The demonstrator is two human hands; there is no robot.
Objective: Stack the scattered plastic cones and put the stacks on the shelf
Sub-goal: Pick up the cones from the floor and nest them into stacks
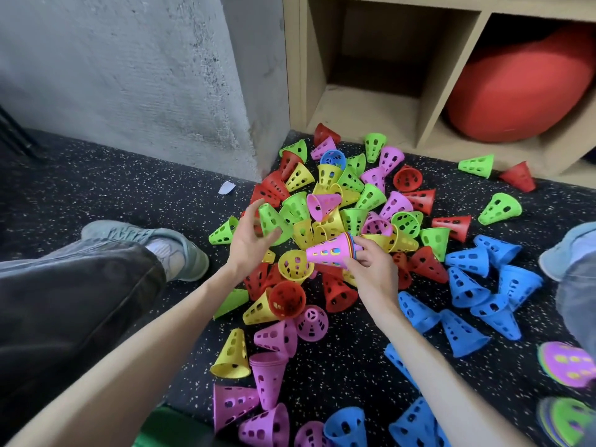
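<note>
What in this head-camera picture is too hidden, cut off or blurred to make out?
- How many cones sit nested in the pink-topped plastic cone stack: the right hand covers its rims.
- The multicoloured stacks at the right edge: blurred and cut off.
- The red rounded cushion-like object in the wooden shelf: partly behind the divider.
- Cones low in the scattered pile: buried.

Speckled black floor [135, 175] meets grey concrete wall [129, 59].
</note>
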